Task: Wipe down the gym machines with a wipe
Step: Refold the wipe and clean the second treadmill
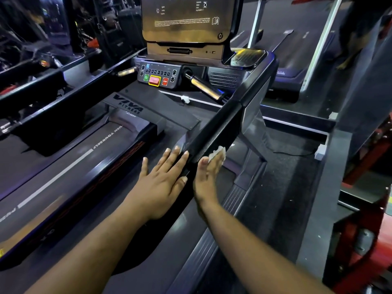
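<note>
Your wipe [218, 153] is a small white crumpled wad, mostly hidden, pressed against the outer side of the treadmill's black right handrail [216, 132] near its lower end. You've got the treadmill [131, 109] in front of you: dark grey/black, "VIVA FITNESS" on the motor cover, belt w/ a white stripe running toward you, ctrl panel [158, 78] w/ green, red and yellow-framed buttons below the upright console. The handrail slopes down from the console toward you.
</note>
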Motion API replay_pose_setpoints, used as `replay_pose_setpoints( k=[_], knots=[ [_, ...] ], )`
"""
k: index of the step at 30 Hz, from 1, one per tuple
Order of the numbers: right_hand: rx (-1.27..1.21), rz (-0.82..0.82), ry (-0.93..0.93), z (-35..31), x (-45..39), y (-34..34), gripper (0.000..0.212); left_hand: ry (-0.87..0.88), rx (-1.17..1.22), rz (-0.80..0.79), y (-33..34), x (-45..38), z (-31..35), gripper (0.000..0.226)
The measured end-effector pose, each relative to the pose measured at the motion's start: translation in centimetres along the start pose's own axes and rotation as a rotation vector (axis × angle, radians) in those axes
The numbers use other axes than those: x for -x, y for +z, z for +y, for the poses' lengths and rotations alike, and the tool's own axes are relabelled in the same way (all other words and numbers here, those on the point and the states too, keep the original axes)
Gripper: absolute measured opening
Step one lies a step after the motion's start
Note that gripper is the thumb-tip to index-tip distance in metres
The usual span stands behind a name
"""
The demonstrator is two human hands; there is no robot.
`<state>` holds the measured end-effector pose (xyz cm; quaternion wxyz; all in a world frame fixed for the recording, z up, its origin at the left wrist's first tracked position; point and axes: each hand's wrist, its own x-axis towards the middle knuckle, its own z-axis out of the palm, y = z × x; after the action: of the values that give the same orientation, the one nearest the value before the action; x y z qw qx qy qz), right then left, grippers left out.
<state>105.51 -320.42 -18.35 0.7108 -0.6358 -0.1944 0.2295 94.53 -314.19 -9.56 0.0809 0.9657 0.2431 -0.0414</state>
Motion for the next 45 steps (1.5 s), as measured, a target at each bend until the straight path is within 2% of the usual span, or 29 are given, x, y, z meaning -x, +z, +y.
replay_pose_setpoints(
  k=[3, 5, 7, 9, 13, 17, 20, 23, 27, 31, 35, 45],
  knots=[
    [-0.032, 0.140, 0.131, -1.7, -4.3, -1.3, 0.138, -0.003, 0.008, 0.003, -0.1, 0.0, 0.0, 0.064],
    [-0.058, 0.181, 0.249, -3.1, -8.2, -3.2, 0.119, -0.006, 0.017, -0.006, -0.2, 0.1, 0.1, 0.061],
    [-0.056, 0.158, 0.295, -3.5, -9.7, -4.5, 0.113, -0.004, 0.024, -0.013, -0.3, 0.1, 0.1, 0.060],
    [-0.019, 0.083, 0.253, -3.0, -7.3, -3.9, 0.124, -0.003, 0.030, -0.015, -0.3, 0.1, 0.0, 0.060],
    [0.074, -0.060, 0.049, -0.3, -0.9, -1.3, 0.138, -0.005, 0.032, -0.011, 0.0, -0.1, -0.2, 0.061],
    [0.205, 0.081, 0.001, -1.9, -7.7, -3.6, 0.146, 0.002, 0.031, -0.010, -0.1, -0.1, -0.1, 0.060],
    [0.408, 0.112, -0.105, -3.9, -13.4, -6.4, 0.118, 0.007, 0.035, -0.014, 0.0, 0.0, 0.0, 0.060],
    [0.735, 0.079, -0.239, -4.7, -17.5, -8.9, 0.092, 0.014, 0.035, -0.018, 0.0, -0.1, -0.1, 0.060],
    [1.077, -0.011, -0.313, -6.6, -19.6, -10.0, 0.076, 0.031, 0.054, -0.020, -0.2, -0.2, -0.4, 0.060],
    [1.139, -0.050, -0.336, -6.6, -17.2, -8.9, 0.069, 0.028, 0.056, -0.020, -0.4, 0.0, -0.4, 0.065],
    [1.088, -0.072, -0.374, -6.0, -12.9, -6.8, 0.065, 0.003, 0.079, 0.011, -0.6, 1.0, -0.6, 0.070],
    [1.059, -0.124, -0.376, -4.8, -1.4, -1.4, 0.064, -0.012, 0.123, 0.001, 0.4, 9.5, -4.4, 0.073]
  ],
)
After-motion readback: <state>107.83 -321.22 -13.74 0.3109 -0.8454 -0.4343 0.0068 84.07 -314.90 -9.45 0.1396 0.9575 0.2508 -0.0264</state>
